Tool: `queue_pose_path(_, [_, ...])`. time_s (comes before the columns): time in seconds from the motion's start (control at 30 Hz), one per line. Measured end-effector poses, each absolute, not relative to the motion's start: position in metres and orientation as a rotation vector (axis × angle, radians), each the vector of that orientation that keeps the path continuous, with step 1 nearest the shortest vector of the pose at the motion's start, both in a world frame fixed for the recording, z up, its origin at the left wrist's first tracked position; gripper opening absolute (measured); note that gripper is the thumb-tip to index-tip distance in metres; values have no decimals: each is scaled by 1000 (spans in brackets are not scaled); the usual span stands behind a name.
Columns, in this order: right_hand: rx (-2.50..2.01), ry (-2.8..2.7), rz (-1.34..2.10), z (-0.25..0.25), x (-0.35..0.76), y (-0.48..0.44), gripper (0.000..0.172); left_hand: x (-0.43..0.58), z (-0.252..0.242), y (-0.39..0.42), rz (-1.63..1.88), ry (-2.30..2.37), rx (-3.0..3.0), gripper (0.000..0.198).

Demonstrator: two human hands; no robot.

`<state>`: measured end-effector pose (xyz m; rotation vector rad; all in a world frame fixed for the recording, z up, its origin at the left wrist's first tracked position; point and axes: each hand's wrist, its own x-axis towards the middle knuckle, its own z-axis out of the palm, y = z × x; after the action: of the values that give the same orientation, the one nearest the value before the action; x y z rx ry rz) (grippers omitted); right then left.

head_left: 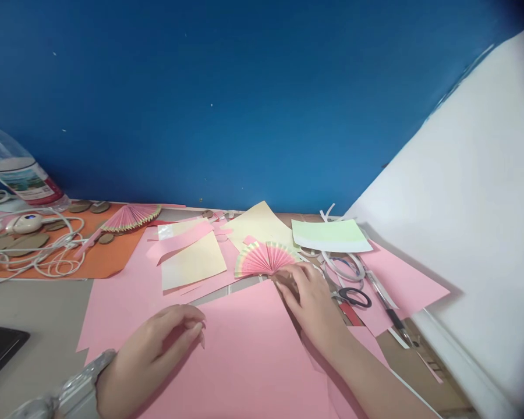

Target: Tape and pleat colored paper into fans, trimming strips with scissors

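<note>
Right hand [308,297] reaches to the middle of the frame, fingertips at the gathered base of the fan [262,259]; from my end I cannot tell whether they pinch it or only rest against it. Left hand [152,343] is loosely curled over the pink sheet [240,349] at lower centre, with nothing I can see in its grasp. To handle this well, I would take the fan by that narrow base, where the folds meet, and keep pressure off the pleats, which look easily crushed. I'd also keep the left hand light, so the sheet doesn't slide. As for position, the fan lies right at the right fingertips, spreading toward the top of the frame, between the cream sheet [262,221] and the pink sheet's far corner, well apart from the left hand.
</note>
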<state>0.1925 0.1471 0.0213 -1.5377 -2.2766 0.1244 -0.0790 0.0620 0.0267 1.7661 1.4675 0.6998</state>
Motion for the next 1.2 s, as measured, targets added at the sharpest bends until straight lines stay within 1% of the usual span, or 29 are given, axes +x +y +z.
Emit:
queue_pose_path(0.07, [-1532, -2310, 84, 19, 194, 150, 27, -75, 27, 63, 804, 1508, 1774, 25])
queue_pose_path(0.1, [-1530, -2330, 64, 17, 194, 151, 29, -74, 27, 64, 851, 1527, 1776, 27])
queue_pose_path(0.23, [-1514, -2388, -14, 15, 196, 154, 23, -70, 28, 65, 909, 1528, 1787, 32])
queue_pose_path(0.3, [-1489, -2408, -47, 16, 196, 154, 20, -71, 28, 64, 911, 1520, 1788, 33])
queue_pose_path(0.37, [-1459, -2414, -86, 16, 195, 155, 20, -73, 28, 63, 895, 1510, 1786, 31])
queue_pose_path(0.47, [-1416, -2412, -141, 15, 194, 156, 24, -78, 28, 62, 770, 1468, 1791, 27])
queue_pose_path(0.53, [-1396, -2410, -161, 14, 194, 157, 21, -81, 27, 62, 657, 1431, 1793, 25])
queue_pose_path(0.7, [-1371, -2381, -155, 14, 195, 157, 8, -82, 26, 64, 585, 1405, 1779, 23])
queue_pose_path(0.9, [-1291, -2365, -55, 24, 196, 151, 8, -82, 27, 63, 600, 1402, 1780, 22])
queue_pose_path(0.97, [-1177, -2399, 32, 28, 198, 147, 11, -82, 27, 62, 618, 1405, 1770, 20])
queue_pose_path(1.07, [-1056, -2332, 146, 34, 205, 146, 22, -83, 24, 61, 657, 1416, 1722, 19])
queue_pose_path(1.2, [-1397, -2271, 50, 33, 214, 156, 30, -83, 22, 61, 659, 1408, 1733, 19])
